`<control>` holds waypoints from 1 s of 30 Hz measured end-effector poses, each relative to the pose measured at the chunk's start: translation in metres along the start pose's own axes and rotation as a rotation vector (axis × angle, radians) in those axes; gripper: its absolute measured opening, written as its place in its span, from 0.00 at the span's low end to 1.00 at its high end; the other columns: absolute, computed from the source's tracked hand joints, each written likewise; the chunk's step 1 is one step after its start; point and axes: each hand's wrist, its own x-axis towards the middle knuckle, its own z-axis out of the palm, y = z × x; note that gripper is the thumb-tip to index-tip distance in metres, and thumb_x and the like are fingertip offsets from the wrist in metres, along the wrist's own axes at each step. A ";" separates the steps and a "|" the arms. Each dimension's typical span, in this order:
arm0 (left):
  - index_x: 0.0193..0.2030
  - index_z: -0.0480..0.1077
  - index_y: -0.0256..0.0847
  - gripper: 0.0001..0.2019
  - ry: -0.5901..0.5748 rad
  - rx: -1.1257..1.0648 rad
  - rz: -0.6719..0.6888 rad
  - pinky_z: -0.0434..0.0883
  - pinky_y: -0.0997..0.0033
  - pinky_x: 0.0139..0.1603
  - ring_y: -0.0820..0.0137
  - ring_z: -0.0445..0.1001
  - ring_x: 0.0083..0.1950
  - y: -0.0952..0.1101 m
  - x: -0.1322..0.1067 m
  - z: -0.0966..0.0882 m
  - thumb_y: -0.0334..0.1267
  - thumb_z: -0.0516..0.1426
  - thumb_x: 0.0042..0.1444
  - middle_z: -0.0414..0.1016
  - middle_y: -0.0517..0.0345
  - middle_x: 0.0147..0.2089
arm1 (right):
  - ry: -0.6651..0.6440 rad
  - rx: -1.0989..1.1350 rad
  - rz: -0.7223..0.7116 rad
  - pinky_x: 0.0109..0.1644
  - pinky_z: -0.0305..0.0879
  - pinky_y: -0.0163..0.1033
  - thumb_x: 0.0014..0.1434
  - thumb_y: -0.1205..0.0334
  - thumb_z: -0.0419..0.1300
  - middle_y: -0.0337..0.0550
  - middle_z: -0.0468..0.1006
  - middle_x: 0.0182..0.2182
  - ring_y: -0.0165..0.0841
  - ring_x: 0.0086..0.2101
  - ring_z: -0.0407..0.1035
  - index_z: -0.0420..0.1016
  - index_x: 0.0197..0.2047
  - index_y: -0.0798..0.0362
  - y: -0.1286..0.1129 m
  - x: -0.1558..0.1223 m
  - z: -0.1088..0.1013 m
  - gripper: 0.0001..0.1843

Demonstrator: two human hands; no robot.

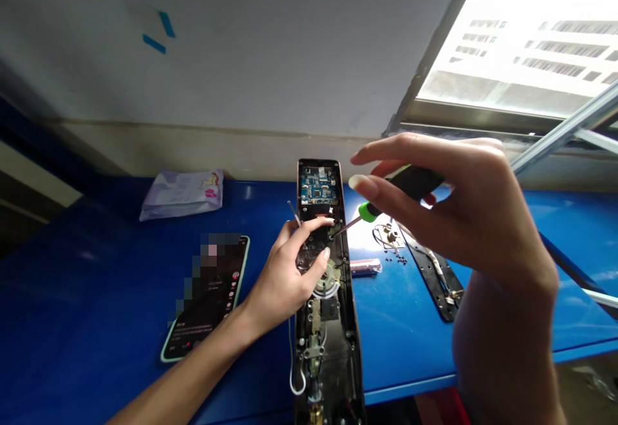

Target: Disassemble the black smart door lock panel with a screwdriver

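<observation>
A long black opened device housing lies lengthwise on the blue table, with a blue circuit board at its far end and metal parts inside. My left hand rests on the housing's middle, forefinger and thumb pinched on a small dark part there. My right hand is closed around a screwdriver with a black and green handle, held up close to the camera. The screwdriver's tip points down-left into the housing beside my left fingers.
A phone with a lit screen lies left of the housing. A white plastic packet sits by the wall. Right of the housing lie a black plate, several small screws and a small cylinder. A window is at upper right.
</observation>
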 end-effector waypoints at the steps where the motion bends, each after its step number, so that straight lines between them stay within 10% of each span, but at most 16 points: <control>1: 0.63 0.71 0.50 0.19 0.000 0.003 0.001 0.70 0.50 0.68 0.58 0.74 0.60 0.000 0.000 0.000 0.39 0.58 0.66 0.73 0.51 0.59 | 0.027 -0.009 0.007 0.26 0.67 0.36 0.68 0.51 0.65 0.37 0.84 0.29 0.26 0.24 0.72 0.83 0.41 0.51 0.001 0.000 0.002 0.12; 7: 0.64 0.71 0.49 0.20 -0.006 -0.005 0.002 0.69 0.51 0.68 0.59 0.74 0.60 -0.002 0.000 0.001 0.39 0.58 0.66 0.73 0.51 0.58 | 0.003 -0.008 -0.058 0.34 0.74 0.37 0.69 0.58 0.64 0.38 0.86 0.36 0.30 0.32 0.79 0.83 0.46 0.50 0.001 0.000 0.003 0.07; 13: 0.64 0.70 0.51 0.20 -0.001 -0.001 0.011 0.69 0.51 0.69 0.59 0.74 0.62 -0.004 -0.001 0.000 0.40 0.58 0.66 0.73 0.52 0.60 | -0.075 0.122 -0.089 0.44 0.78 0.40 0.59 0.74 0.60 0.37 0.80 0.54 0.37 0.47 0.80 0.73 0.60 0.41 0.002 0.001 -0.003 0.28; 19: 0.64 0.70 0.49 0.20 -0.008 0.004 0.005 0.69 0.51 0.69 0.59 0.73 0.62 -0.003 -0.001 0.000 0.39 0.58 0.66 0.73 0.52 0.60 | -0.014 0.037 -0.007 0.32 0.70 0.38 0.65 0.58 0.66 0.37 0.84 0.32 0.29 0.27 0.74 0.82 0.42 0.49 0.004 0.002 0.001 0.05; 21: 0.64 0.70 0.49 0.20 -0.007 0.008 0.006 0.68 0.51 0.69 0.59 0.73 0.62 -0.003 -0.001 0.000 0.39 0.57 0.66 0.73 0.51 0.60 | 0.028 0.040 -0.003 0.30 0.65 0.36 0.66 0.51 0.67 0.36 0.82 0.27 0.26 0.25 0.70 0.83 0.36 0.51 0.004 0.002 0.003 0.13; 30: 0.64 0.70 0.50 0.20 -0.006 0.002 -0.003 0.68 0.50 0.69 0.59 0.73 0.62 -0.003 0.000 0.001 0.40 0.57 0.66 0.73 0.52 0.60 | -0.048 0.041 -0.044 0.41 0.75 0.37 0.68 0.59 0.65 0.40 0.87 0.38 0.32 0.37 0.81 0.84 0.46 0.52 0.006 0.001 -0.003 0.08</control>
